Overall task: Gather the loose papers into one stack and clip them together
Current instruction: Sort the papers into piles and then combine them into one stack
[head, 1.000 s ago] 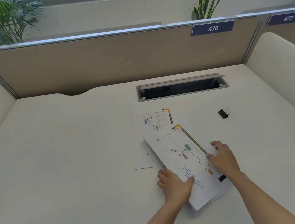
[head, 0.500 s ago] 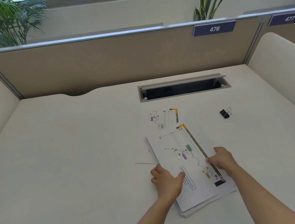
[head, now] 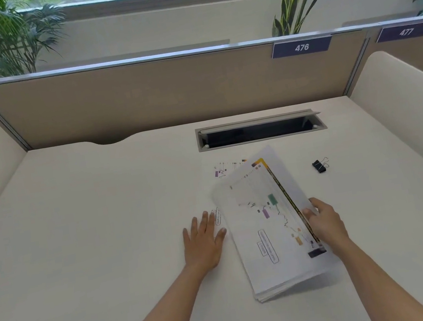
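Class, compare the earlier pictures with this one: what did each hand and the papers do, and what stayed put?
The left hand let go and now lies flat on the desk. The right hand lifts the paper stack by its right edge. The binder clip and the loose sheet behind stayed put.

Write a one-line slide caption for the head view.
Right hand grips the paper stack by its edge, left hand flat on the desk, binder clip unused.

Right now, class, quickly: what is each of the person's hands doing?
Left hand: open, fingers spread, flat on the desk beside the papers, holding nothing.
Right hand: closed on the right edge of the paper stack, which is lifted.
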Tool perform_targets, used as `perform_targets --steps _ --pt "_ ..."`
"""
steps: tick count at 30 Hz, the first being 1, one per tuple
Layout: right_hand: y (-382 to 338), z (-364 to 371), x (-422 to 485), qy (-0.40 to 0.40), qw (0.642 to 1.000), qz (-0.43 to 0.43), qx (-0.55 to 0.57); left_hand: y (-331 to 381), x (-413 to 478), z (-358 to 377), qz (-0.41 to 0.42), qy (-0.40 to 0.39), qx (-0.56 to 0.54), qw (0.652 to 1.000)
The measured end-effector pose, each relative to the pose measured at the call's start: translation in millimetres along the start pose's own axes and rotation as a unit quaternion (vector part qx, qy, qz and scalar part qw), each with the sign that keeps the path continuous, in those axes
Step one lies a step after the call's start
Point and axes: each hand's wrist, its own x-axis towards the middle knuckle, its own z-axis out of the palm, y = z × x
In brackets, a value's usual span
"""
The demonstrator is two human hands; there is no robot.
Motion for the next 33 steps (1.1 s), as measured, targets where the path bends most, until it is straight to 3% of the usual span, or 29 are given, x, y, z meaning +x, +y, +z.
perform_targets --steps 6,13,20,27,33 --pt "-1.8 -10.7 10.0 0.054 0.991 0.017 0.123 3.3 -24.6 14.6 0.007 0.049 -0.017 0.999" --pt "8.2 10.9 23.2 0.047 0.988 0.04 0.141 -8.4 -57.6 23.1 0.05 0.097 -0.03 0.994" --pt "-12.9 35.7 4.4 -0.014 0.98 0.057 0.188 -35.2 -93.5 31.7 0.077 0.12 -0.216 0.966" --pt "-13.3 61.0 -3.8 -0.055 0.986 0.057 0.146 -34.7 -99.8 26.1 0.052 0.118 -0.295 0.947" --pt "-6.8 65.8 -14.3 -0.068 0.998 0.014 -0.006 -27.7 -92.7 23.6 0.028 0.129 -0.202 0.97"
